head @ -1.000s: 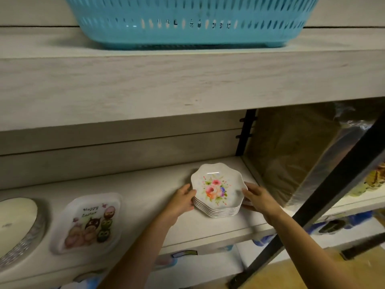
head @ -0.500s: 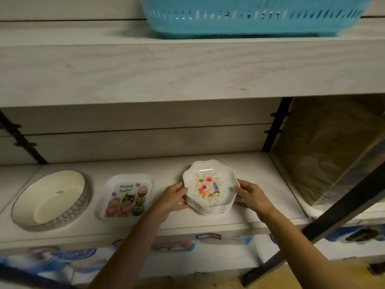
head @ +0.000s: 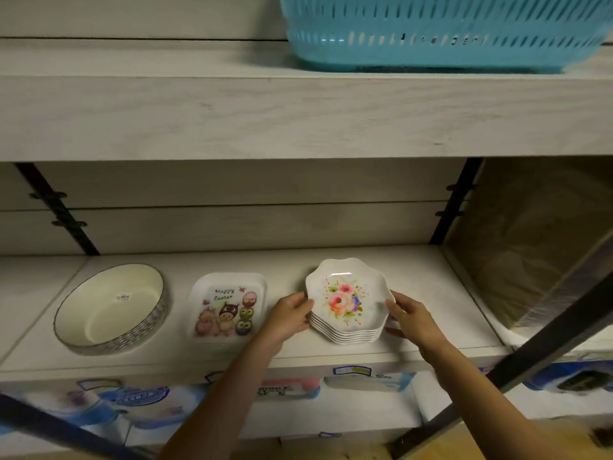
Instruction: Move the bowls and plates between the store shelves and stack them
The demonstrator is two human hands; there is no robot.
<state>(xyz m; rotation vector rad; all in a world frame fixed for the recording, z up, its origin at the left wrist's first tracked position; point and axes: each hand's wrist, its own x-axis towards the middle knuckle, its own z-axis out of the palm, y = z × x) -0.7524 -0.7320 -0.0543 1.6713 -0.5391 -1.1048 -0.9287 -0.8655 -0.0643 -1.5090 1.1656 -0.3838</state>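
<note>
A stack of several white scalloped plates [head: 346, 302] with a pink flower print sits on the pale wooden shelf [head: 441, 313]. My left hand [head: 288, 315] grips the stack's left edge and my right hand [head: 409, 315] grips its right edge. To the left lies a square white plate [head: 227, 305] printed "Happy Easter" with owls. Further left stands a round cream bowl [head: 111, 308] with a silver patterned wall and a price sticker inside.
A turquoise slotted basket [head: 444, 31] sits on the shelf above. A brown wrapped panel [head: 537, 247] closes the right side. Black metal bars [head: 517, 370] cross the lower right and lower left. Blue and white boxes [head: 142, 403] fill the shelf below.
The view has swung left, so the Easter plate and cream bowl now show fully. Both hands have stayed on the flower plate stack, which shifted slightly left along the shelf.
</note>
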